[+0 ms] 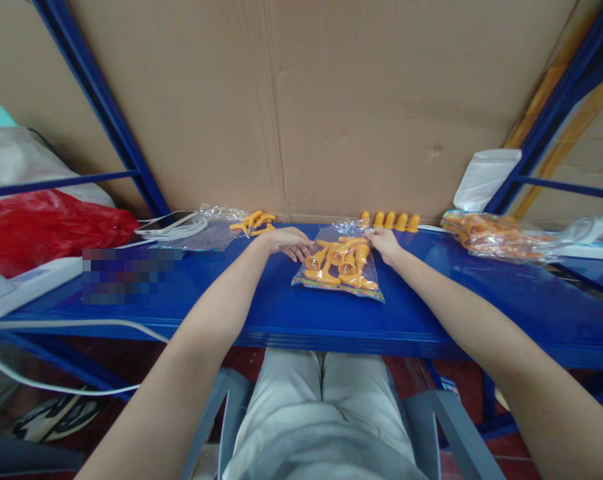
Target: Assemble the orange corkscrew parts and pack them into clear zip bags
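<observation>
A clear plastic bag (342, 267) filled with several orange plastic pieces lies on the blue shelf (431, 300) in front of me. My left hand (289, 241) rests at the bag's top left corner, fingers curled down on its open edge. My right hand (384, 244) pinches the bag's top right corner. Loose orange pieces (254, 223) lie just behind my left hand. A row of orange pieces (390, 221) stands upright behind my right hand.
A cardboard sheet (331, 100) walls off the back of the shelf. A phone with white cable (169, 224) and empty clear bags (216, 227) lie at left, beside a red bag (41, 227). More filled bags (496, 235) lie at right. Blue uprights (101, 107) frame the sides.
</observation>
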### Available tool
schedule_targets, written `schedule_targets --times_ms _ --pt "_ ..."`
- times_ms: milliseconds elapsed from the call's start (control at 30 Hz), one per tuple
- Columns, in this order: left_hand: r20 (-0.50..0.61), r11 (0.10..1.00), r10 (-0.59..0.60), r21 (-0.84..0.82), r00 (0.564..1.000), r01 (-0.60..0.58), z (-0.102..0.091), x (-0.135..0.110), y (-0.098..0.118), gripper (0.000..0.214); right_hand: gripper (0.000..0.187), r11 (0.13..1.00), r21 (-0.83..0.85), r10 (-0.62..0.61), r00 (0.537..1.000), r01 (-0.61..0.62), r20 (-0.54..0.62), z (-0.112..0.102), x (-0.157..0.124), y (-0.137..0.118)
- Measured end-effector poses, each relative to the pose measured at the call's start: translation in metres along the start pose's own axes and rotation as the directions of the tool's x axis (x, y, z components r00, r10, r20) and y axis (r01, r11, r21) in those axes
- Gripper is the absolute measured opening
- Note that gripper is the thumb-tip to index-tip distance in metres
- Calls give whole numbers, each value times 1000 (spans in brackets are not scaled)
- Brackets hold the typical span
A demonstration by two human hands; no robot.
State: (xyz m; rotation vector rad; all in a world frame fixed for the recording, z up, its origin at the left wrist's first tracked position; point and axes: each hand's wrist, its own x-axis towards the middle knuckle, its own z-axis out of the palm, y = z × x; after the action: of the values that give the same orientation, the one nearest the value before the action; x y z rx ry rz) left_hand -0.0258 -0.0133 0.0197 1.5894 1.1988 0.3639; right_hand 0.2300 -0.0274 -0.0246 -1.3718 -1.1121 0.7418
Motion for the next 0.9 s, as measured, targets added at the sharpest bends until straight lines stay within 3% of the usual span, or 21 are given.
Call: schedule_targets --times_ms 133,367,567,900 --pt "-160 979 34 -193 986 -65 14 9 1 16 25 987 156 34 999 -39 39 1 -2 0" --pt "-310 880 40 -439 950 -181 27 20 4 18 31 900 411 75 981 -143 178 3 -12 -10" --pt "-348 853 37 -477 937 -212 30 23 0 16 29 896 398 90 957 -199 274 7 -15 -9" --pt "-450 870 19 -432 893 -236 30 24 0 20 30 899 385 95 952 -207 290 7 -16 -11"
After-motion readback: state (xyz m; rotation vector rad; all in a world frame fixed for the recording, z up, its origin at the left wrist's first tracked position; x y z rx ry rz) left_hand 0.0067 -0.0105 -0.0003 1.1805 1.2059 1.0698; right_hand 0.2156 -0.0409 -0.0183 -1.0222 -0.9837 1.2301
